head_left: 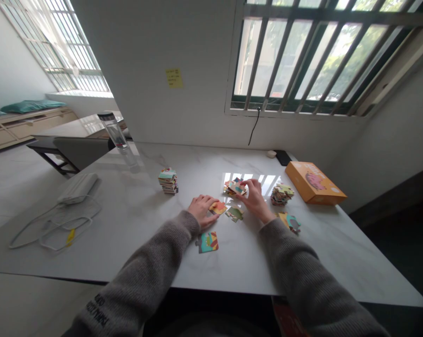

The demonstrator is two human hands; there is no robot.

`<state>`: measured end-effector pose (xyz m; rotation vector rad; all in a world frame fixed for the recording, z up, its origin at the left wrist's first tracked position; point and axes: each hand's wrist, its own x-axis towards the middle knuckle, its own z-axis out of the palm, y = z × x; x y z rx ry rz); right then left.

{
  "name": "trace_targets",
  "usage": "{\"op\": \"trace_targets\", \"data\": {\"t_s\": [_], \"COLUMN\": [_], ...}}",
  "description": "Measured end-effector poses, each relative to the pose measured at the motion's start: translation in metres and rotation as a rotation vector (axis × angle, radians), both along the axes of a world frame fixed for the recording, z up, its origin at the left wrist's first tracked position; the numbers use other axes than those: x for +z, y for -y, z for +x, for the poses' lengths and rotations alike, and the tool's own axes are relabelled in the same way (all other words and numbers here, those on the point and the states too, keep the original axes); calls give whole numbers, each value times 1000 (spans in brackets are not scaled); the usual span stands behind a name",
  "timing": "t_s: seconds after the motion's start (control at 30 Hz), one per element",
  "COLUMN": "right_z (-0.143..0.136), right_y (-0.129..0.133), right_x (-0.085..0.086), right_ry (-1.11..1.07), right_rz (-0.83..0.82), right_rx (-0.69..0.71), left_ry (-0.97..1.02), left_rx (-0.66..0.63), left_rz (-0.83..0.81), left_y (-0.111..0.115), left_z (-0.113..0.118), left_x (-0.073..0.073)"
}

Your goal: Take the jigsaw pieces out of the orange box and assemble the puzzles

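My left hand (203, 210) rests at the middle of the table, its fingers on an orange puzzle piece (218, 208). My right hand (254, 199) pinches a pale puzzle piece (238, 188) at the low pile of pieces (228, 188) beyond. Between my hands a green piece (234, 214) lies flat. Nearer to me is a teal piece with red and yellow stripes (208, 242). Another teal and yellow piece (292, 223) lies beside my right wrist, partly behind the sleeve.
Stacks of pieces stand at left (168, 181) and right (282, 194). An orange box (315, 182), black phone (283, 157) and small white object (271, 154) are at right. A bottle (113, 131), white pouch (78, 188) and white cable (62, 234) are at left.
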<state>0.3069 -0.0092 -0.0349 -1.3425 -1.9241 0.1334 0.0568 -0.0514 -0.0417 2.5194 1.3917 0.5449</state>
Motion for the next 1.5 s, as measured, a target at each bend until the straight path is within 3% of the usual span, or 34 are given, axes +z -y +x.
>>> {"op": "trace_targets", "data": {"t_s": [0.17, 0.3, 0.43, 0.53, 0.67, 0.8, 1.07, 1.13, 1.23, 1.37, 1.43, 1.5], "right_z": [-24, -32, -33, -42, -55, -60, -43, -36, -25, -16, -14, -13], "right_y": [29, 42, 44, 47, 51, 52, 53, 51, 50, 45, 38, 28], "right_x": [4, 3, -2, -7, -11, -9, -2, 0, 4, 5, 4, 3], "right_ry": [9, 14, 109, 184, 237, 319, 367, 357, 345, 271, 206, 167], "right_rz": [9, -13, -43, -72, -101, -98, -164, -220, -286, -208, -103, -6], "right_rx": [87, 136, 107, 145, 206, 211, 270, 297, 336, 406, 336, 168], "left_ry": [-21, -46, -45, -53, -85, -79, -85, -53, -18, 5, 20, 33], "left_rx": [20, 29, 195, 299, 265, 262, 302, 266, 109, -48, -69, -68], "left_rz": [1, -26, 30, 74, 94, 82, 79, 94, 117, 114, 109, 89], "left_y": [0, -12, -19, -17, -13, -16, -17, -16, -15, -11, -10, -9], "left_z": [2, -18, -36, -32, -22, -25, -33, -31, -26, -18, -15, -12], "left_x": [-2, -2, -4, -5, -5, -4, -4, -6, -10, -16, -15, -13]}}
